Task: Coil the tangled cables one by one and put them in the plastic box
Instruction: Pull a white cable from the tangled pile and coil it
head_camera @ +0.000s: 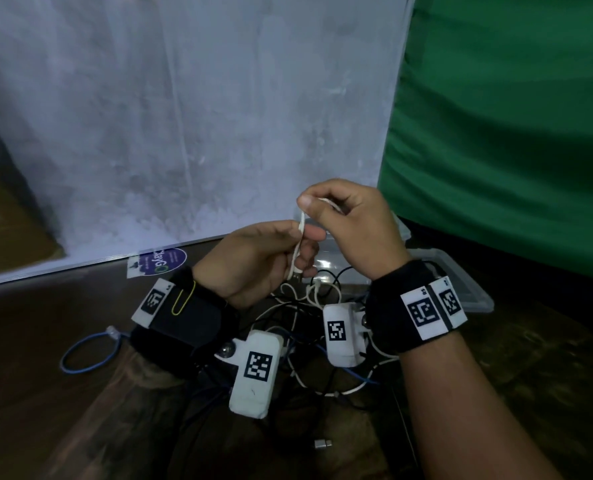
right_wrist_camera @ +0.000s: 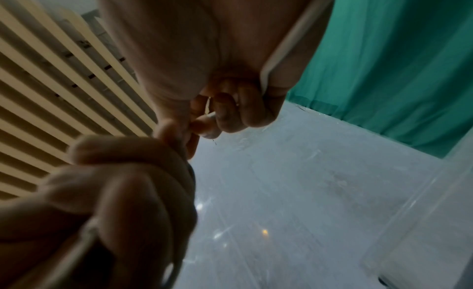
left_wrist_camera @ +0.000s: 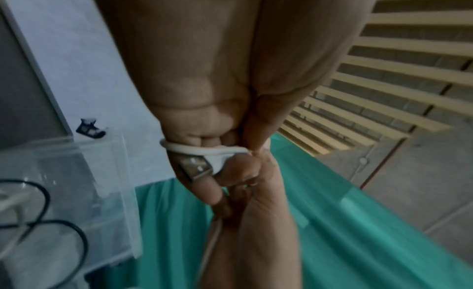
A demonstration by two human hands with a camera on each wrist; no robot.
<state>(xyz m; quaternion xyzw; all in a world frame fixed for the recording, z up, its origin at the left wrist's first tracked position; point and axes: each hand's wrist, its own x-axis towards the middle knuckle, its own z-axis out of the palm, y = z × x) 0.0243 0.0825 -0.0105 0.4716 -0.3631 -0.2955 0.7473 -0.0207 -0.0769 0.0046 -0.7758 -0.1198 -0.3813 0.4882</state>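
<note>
- We pinch a white cable with both hands: right hand above, left hand below, its fingers curled by the USB plug.
- Tangled cables lie underneath on our dark wooden table.
- Clear box at 2 o'clock.
- Pale wall at 12, green curtain at 1.

Both hands are raised close together above the tabletop, the left hand and right hand nearly touching, so no room lies between them. Directly beneath them a tangle of cables covers the surface. Behind the hands the plastic box sits against a green curtain, which closes off the right side. A pale wall blocks the back. To the left, a blue cable loop lies apart from the tangle, with bare wood around it.
</note>
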